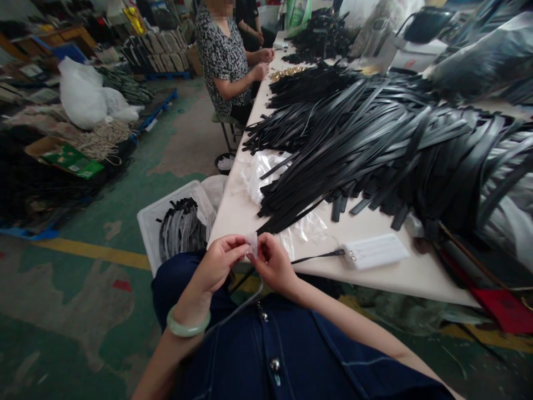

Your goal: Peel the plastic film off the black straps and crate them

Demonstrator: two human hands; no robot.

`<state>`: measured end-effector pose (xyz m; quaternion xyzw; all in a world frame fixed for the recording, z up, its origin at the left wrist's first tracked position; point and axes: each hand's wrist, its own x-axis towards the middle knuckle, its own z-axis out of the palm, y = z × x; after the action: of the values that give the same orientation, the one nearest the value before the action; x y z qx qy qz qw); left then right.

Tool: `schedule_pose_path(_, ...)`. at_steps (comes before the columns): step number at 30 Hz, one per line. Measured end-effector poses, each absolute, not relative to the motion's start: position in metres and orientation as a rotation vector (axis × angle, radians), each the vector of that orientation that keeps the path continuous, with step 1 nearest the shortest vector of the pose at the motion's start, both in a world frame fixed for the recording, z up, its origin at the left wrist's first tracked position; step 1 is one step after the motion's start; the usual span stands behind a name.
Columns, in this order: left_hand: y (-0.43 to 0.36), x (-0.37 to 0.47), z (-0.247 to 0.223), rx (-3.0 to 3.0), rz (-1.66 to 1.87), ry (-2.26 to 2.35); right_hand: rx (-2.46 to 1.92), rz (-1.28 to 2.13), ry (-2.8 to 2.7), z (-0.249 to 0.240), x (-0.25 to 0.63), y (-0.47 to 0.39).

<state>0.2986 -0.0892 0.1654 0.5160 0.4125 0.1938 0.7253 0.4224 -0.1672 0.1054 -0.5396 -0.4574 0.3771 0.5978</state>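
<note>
Fingers pinched, my left hand (225,256) holds one side of a small whitish translucent piece (252,243) just off the table's near edge. My right hand (271,260) pinches the other side of that piece, close beside the left fingertips. A thin grey strip (255,294) hangs below the right hand towards the lap. Black flat straps (308,172) lie in a big pile on the white table (233,214), their near ends just beyond the hands. Crumpled clear plastic (264,172) lies at the pile's left side.
A white power bank (375,251) with a black cable lies on the table to the right. On the left stands a white bin (150,233) of dark strips. Across the table's far left side sits a person (227,61), hands over gold-coloured parts (287,73).
</note>
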Motion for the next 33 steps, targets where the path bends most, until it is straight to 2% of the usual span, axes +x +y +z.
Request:
schedule_pose_path(4, -0.088, 0.301, 0.162, 1.375, 0.513, 0.885, -1.033, 1.291, -0.869, 0.112, 0.430, -0.165)
schedule_pose_path(7, -0.086, 0.303, 0.158, 1.456, 0.562, 0.945, -0.924, 1.460, -0.822, 0.113, 0.436, -0.164)
schedule_pose_path(12, -0.084, 0.304, 0.151, 1.483, 0.635, 0.996, -1.143, 1.327, -0.892, 0.109, 0.439, -0.161)
schedule_pose_path(18, -0.086, 0.308, 0.142, 1.071, 0.792, 1.039, -1.207, 1.335, -0.887, 0.112, 0.432, -0.159)
schedule_pose_path(28, -0.079, 0.298, 0.143, 1.649, 0.656, 0.938, -1.279, 1.314, -0.965, 0.112, 0.434, -0.154)
schedule_pose_path(33, -0.078, 0.299, 0.148, 1.714, 0.787, 0.943, -1.405, 1.190, -1.064, 0.120, 0.433, -0.154)
